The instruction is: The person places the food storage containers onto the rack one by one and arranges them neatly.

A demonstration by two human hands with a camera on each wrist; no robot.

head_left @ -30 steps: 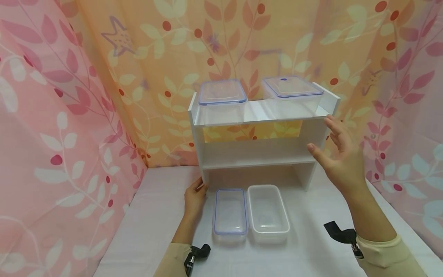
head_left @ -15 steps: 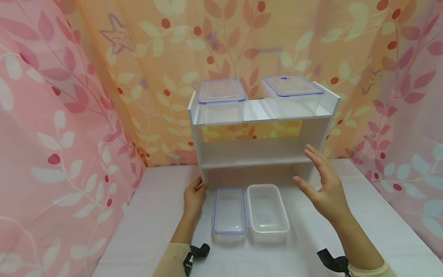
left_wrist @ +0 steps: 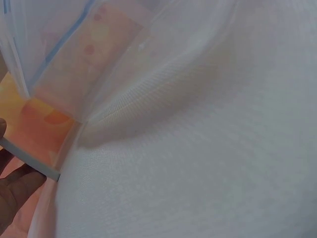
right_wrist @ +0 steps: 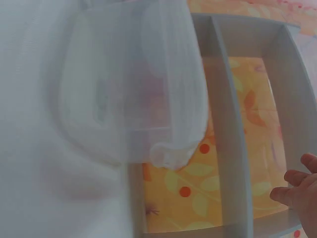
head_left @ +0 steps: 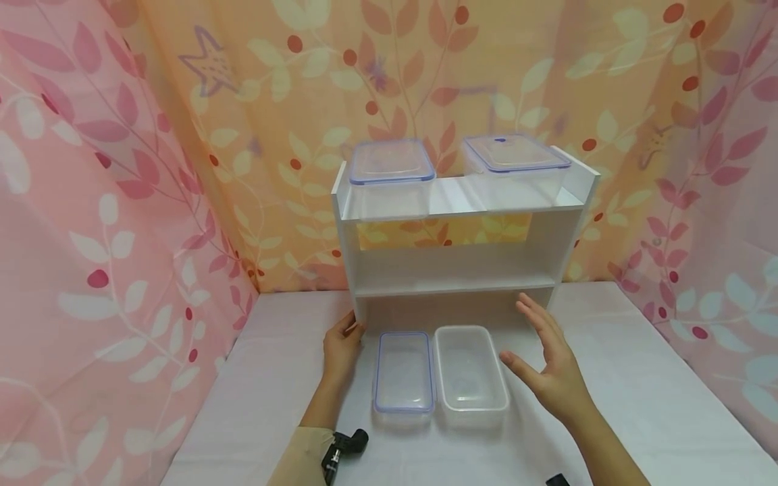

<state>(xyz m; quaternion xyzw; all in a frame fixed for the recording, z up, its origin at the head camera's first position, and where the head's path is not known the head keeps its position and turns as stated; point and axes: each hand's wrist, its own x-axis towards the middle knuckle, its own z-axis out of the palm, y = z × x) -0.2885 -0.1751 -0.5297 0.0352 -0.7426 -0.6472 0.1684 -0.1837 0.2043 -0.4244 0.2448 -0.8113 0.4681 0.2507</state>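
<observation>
A white two-tier shelf (head_left: 452, 270) stands on the table. My left hand (head_left: 342, 347) is at its lower left, pinching the edge of the side panel (left_wrist: 32, 161) between thumb and fingers. In front of the shelf lie two clear rectangular containers. The left one (head_left: 404, 374) has a blue-rimmed lid; the right one (head_left: 471, 371) has a whitish rim and no blue edge. My right hand (head_left: 550, 368) hovers just right of the right container, fingers extended and thumb apart, holding nothing. In the right wrist view, its fingertips (right_wrist: 285, 193) overlap the shelf.
Two larger clear containers with blue-edged lids, one at left (head_left: 392, 179) and one at right (head_left: 516, 169), sit on the shelf's top tier. A white cloth (head_left: 255, 398) covers the table. Patterned curtains (head_left: 292, 223) enclose the back and both sides.
My right hand has moved down and left, from beside the shelf's upper right to beside the right container. The left hand keeps its place at the shelf panel.
</observation>
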